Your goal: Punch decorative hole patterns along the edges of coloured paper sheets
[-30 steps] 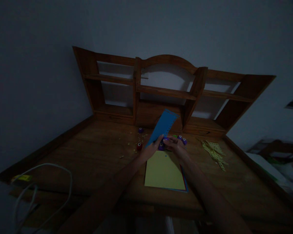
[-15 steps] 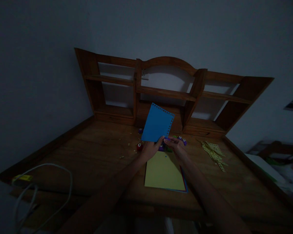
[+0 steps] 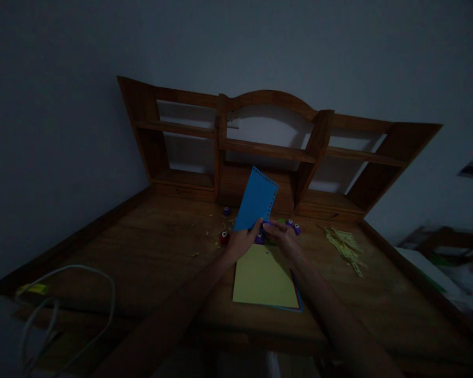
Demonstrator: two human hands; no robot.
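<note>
A blue sheet of paper (image 3: 257,198) with cut-out holes along its top and right edges stands raised over the desk. My left hand (image 3: 241,243) is closed on its lower edge. At the sheet's lower right corner, my right hand (image 3: 284,236) pinches a small purple craft punch (image 3: 267,224), partly hidden by the fingers. Left thumb and right fingers almost meet there. Below both hands lies a stack of paper with a yellow sheet (image 3: 265,278) on top and blue and red edges showing. A small blue bit lies on the yellow sheet.
Around the hands stand more punches: a red one (image 3: 224,238), a purple one (image 3: 226,211) and several at right (image 3: 297,229). Pale paper bits are scattered at left. Punched yellow strips (image 3: 345,248) lie at right. A wooden shelf (image 3: 268,149) backs the desk; a white cable (image 3: 112,296) loops front left.
The blue sheet has turned and looks narrower, its left side shifted to the right. Both hands stay in nearly the same place, still at the sheet's lower corner.
</note>
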